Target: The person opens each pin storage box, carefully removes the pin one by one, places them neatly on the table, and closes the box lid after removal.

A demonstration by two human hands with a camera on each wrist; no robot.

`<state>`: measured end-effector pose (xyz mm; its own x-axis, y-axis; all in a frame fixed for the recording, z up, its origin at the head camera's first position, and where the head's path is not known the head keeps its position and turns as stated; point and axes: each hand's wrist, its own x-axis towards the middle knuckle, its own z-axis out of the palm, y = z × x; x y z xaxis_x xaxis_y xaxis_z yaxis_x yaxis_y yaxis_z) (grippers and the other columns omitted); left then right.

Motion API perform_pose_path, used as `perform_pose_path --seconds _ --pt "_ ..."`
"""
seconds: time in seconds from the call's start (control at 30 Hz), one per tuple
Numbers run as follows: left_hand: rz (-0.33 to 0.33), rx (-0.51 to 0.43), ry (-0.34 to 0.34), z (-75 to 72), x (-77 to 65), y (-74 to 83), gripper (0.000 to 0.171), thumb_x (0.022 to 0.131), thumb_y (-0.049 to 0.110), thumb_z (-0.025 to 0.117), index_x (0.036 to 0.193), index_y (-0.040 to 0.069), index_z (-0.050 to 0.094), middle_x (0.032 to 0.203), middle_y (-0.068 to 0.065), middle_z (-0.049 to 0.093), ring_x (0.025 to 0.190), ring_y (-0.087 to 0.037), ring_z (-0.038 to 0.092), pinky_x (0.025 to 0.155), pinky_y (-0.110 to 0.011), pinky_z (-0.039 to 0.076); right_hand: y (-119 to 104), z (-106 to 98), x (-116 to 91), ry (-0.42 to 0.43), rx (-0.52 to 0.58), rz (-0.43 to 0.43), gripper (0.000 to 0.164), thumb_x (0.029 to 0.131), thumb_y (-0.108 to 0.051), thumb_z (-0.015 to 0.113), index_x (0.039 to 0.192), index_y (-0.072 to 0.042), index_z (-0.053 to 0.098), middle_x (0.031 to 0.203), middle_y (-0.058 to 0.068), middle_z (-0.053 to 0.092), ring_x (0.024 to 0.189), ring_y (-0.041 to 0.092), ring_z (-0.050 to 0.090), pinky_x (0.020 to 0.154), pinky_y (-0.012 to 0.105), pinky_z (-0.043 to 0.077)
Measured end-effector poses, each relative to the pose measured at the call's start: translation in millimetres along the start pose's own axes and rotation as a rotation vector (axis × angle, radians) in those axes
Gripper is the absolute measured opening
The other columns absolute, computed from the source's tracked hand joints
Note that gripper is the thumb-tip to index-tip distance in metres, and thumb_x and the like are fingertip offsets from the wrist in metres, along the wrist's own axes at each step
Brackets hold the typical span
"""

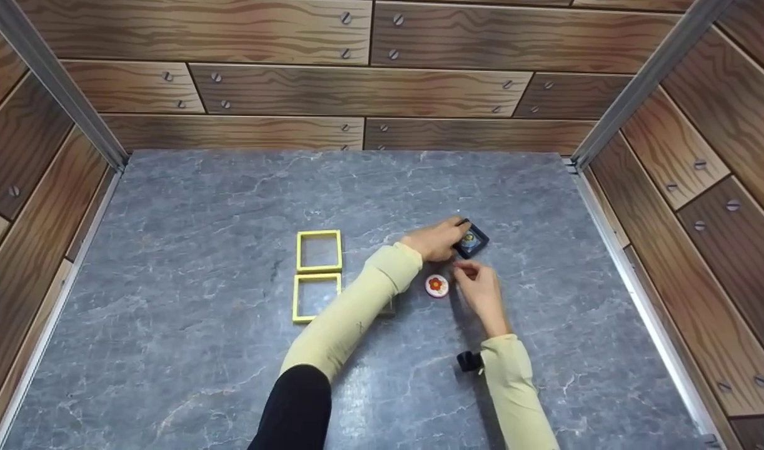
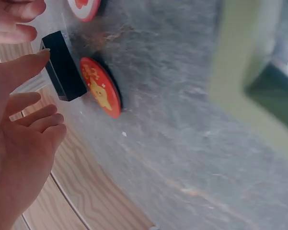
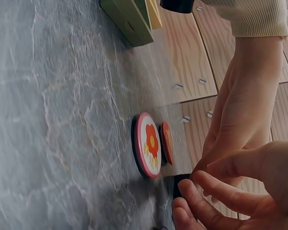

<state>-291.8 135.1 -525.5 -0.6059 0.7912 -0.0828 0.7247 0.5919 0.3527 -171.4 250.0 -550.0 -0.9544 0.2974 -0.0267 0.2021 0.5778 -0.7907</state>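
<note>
My left hand (image 1: 441,240) reaches across and holds a small black square case (image 1: 474,242) at its left corner. A round picture shows inside the case in the head view. In the left wrist view one fingertip lies on the case's edge, other fingers curl below. Just nearer, my right hand (image 1: 480,290) has its fingers loosely bent, with nothing seen between them. Between the arms lies a round white badge (image 1: 437,285) with a red flower and pink rim. Beside it sits a red badge (image 2: 101,87) with a yellow star, hidden in the head view by my left hand.
Two yellow square frames, a far one (image 1: 319,232) and a near one (image 1: 297,300), stand left of my left sleeve (image 1: 357,312). A green case (image 3: 132,24) shows in the right wrist view. A black wrist camera (image 1: 469,361) juts from my right sleeve. Wood-patterned walls (image 1: 282,90) enclose the grey table (image 1: 188,250).
</note>
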Motion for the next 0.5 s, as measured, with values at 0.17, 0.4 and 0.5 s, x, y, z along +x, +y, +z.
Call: perform_pose_path --seconds 0.17,0.4,0.5 --pt "0.023 0.053 -0.026 -5.6 4.4 4.5 0.063 0.097 0.000 0.065 0.157 0.003 0.046 0.162 -0.017 0.047 0.150 -0.028 0.050 0.127 -0.034 0.042 2.5 -5.4 1.3 0.008 0.022 0.035 0.027 0.098 -0.010 0.063 0.117 0.004 0.077 0.110 0.024 0.078 0.091 0.015 0.069 0.074 0.013 0.048" --pt "0.046 0.092 -0.042 -13.4 9.7 7.4 0.051 0.096 -0.002 0.065 0.146 0.004 0.059 0.152 -0.015 0.056 0.137 -0.025 0.060 0.117 -0.032 0.052 8.3 -14.7 9.6 0.038 0.029 0.040 0.028 0.097 -0.010 0.061 0.117 0.004 0.076 0.105 0.024 0.077 0.072 -0.002 0.058 0.065 0.010 0.047" --pt "0.059 0.113 -0.031 -16.3 11.6 8.3 0.044 0.097 0.000 0.065 0.140 0.004 0.063 0.147 -0.014 0.060 0.134 -0.025 0.061 0.116 -0.032 0.052 10.0 -17.8 13.6 0.059 0.003 0.040 0.030 0.097 -0.012 0.061 0.117 0.002 0.077 0.106 0.024 0.077 0.076 0.007 0.065 0.070 0.013 0.047"
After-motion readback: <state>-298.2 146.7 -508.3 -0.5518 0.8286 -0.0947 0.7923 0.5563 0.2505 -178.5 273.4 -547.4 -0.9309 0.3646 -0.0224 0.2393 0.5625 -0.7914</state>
